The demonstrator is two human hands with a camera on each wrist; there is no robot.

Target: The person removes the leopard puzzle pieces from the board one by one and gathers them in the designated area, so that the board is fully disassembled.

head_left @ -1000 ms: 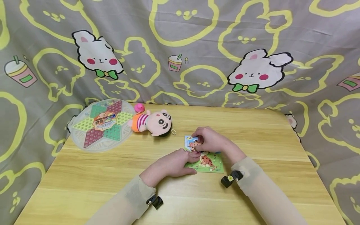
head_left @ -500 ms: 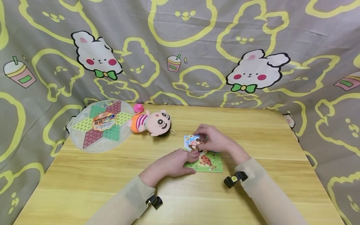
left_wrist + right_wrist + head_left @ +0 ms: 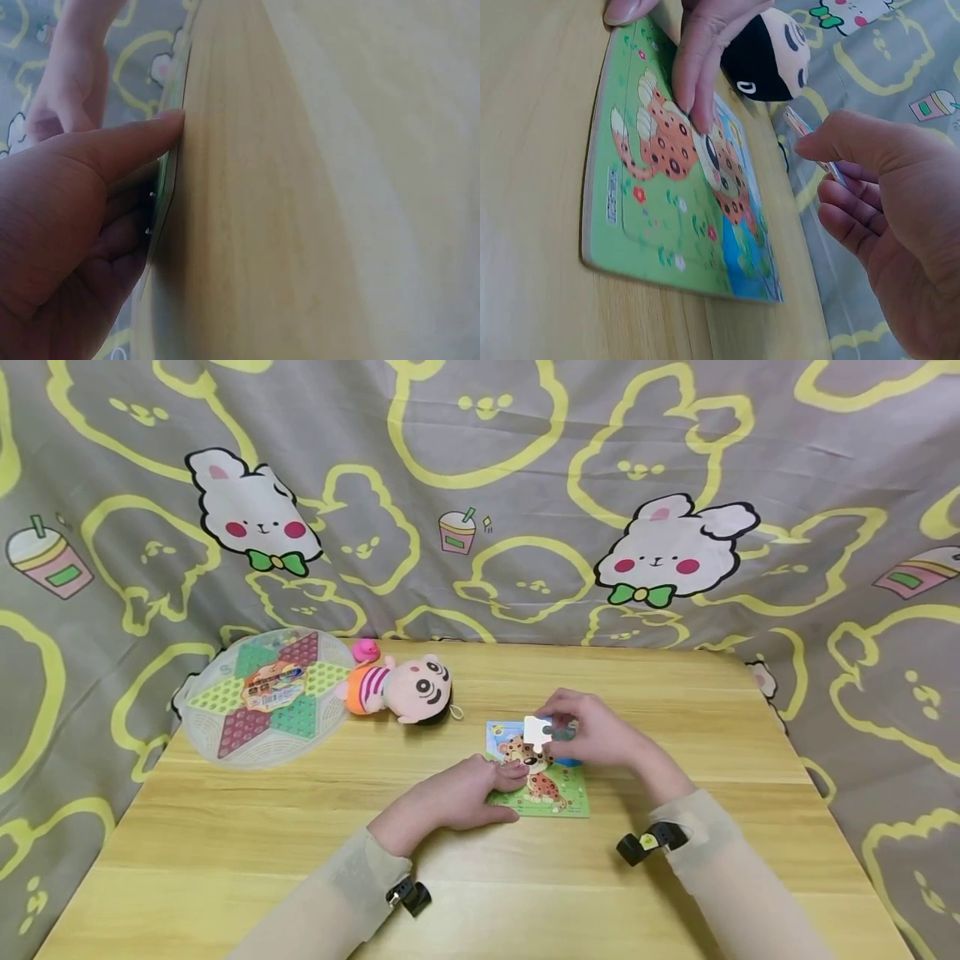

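1. While the head view shows both hands at the leopard puzzle board (image 3: 573,795), they do different work. The left hand (image 3: 474,793) lies along its left side with fingers resting on the picture. The right hand (image 3: 596,732) pinches a puzzle piece (image 3: 533,734) between thumb and fingertips, plain white back towards the camera, over the board's far part. The board lies flat on the table (image 3: 540,893), well apart from the doll (image 3: 408,689). For good handling, the left hand should press lightly and leave the piece's place uncovered; whether a gap lies open there, I cannot tell.

2. In the left wrist view, the left thumb stretches to the board's rim, and the board shows nearly edge-on. The hand curls round nothing; it seems simply to steady the board. Light downward pressure would probably serve better than a squeeze, which could tip the rim up.

3. In the right wrist view, the piece is raised clear of the board and tilted, its thin edge showing beyond the thumb. The pinch is closed to the piece's thickness. Holding it by its margin, with the tabs free, should make it easier to turn picture side up and line up before any pressing.
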